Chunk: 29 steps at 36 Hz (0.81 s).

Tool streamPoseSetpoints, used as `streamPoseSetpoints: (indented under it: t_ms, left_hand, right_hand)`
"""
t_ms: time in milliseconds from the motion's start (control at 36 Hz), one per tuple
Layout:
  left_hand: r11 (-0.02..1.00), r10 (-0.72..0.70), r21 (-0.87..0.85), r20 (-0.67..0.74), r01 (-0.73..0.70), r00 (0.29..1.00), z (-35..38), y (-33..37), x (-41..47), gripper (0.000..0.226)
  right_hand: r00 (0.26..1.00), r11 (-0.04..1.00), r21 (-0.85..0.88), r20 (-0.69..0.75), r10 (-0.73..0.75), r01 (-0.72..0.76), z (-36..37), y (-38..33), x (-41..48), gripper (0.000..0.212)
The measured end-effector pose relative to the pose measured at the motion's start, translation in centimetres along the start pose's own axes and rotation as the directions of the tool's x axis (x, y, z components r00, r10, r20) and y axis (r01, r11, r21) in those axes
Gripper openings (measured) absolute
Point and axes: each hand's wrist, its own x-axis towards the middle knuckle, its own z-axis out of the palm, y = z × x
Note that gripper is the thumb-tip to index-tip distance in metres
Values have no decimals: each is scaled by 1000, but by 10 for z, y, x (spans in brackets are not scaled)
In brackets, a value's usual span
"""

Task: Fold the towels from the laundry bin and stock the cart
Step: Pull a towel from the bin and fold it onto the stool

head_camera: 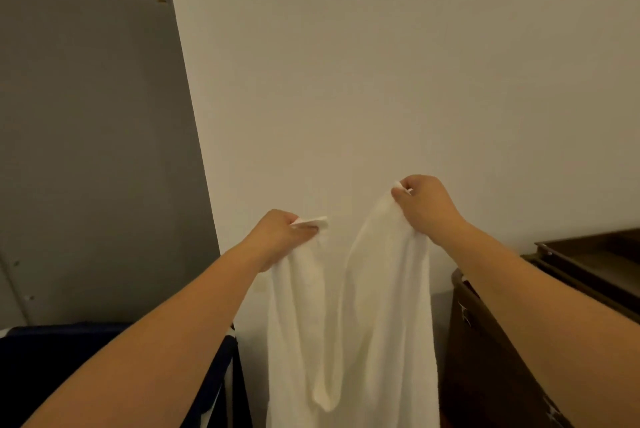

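We hold a white towel (pixel 388 289) up in front of a pale wall (pixel 381 63), both bare arms stretched forward. Our left hand (pixel 287 231) pinches one upper corner, and the fingers (pixel 306 228) are curled tight on the cloth, so that a small tip of fabric pokes out to the right of them. Our right hand (pixel 427 205) sits a little higher and grips the other upper corner. Its fingers (pixel 401 197) are closed narrowly round the hem, and a bit of white shows past the knuckles.

The two hands are near each other but apart, so the top edge of the towel sags between them in a deep loop. Either side hangs straight down in soft folds, and the towel's lower end runs out of view at the bottom.

Low on the left, under our left forearm, stands the dark blue laundry bin (pixel 69 351), just beside the hanging cloth. On the right, under our right forearm, stands the dark brown cart (pixel 485 358), with a shallow tray (pixel 595 254) on top. A grey panel (pixel 86 150) fills the left side beyond the wall's edge.
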Motion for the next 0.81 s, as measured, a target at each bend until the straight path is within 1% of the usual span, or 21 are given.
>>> streamPoseSetpoints:
  t_ms: [56,111,167,194,222,306,389,472,528,583,667,694,750,806]
  left_hand:
    - [1000,3,-13,-125,-5,992,-1,-3,6,38]
    - [994,-46,-106,-271,18,962,-8,-3,12,33]
    - [979,-111,-197,-343,44,933,-13,-1,15,28]
    - [980,-111,-193,-350,45,930,-12,1,15,29]
    - [985,-79,-171,-343,20,936,-9,5,14,31]
    - [980,98,-139,-293,-144,951,13,18,5,33]
    - [965,175,-154,-226,-213,958,37,22,-1,36]
    - [955,227,-151,-172,-254,959,50,24,-7,38]
    - [953,246,-139,-155,-268,957,54,23,-11,39]
    - [954,235,-154,-150,-258,960,53,21,-14,37]
    - [949,214,-202,-146,-241,966,50,16,-17,36]
    - [945,211,-226,-136,-238,968,49,15,-17,40]
    - [934,211,-269,-107,-233,972,48,15,-19,52]
    - [926,226,-292,-83,-241,971,48,16,-20,59]
  right_hand:
    - [995,999,-8,-88,35,-36,-5,7,3,29]
    - [976,996,27,-201,85,-81,-12,15,5,31]
    - [957,992,70,-261,124,-110,-15,19,5,33]
    - [957,990,84,-256,135,-117,-14,18,3,32]
    - [963,989,93,-232,134,-115,-9,15,0,31]
    - [990,994,96,-129,60,-48,15,-1,-15,25]
    - [997,994,103,-71,-22,29,41,-15,-29,29]
    - [998,989,143,-44,-36,42,53,-20,-37,38]
    - [999,980,194,8,-41,39,56,-22,-40,39]
    - [993,969,244,101,-59,32,54,-23,-44,37]
    - [955,958,287,282,-89,5,52,-20,-47,27]
    - [940,958,286,329,-96,-3,53,-16,-47,29]
    - [932,953,304,344,-114,5,52,-13,-47,33]
    - [942,953,301,315,-116,17,48,-14,-49,27]
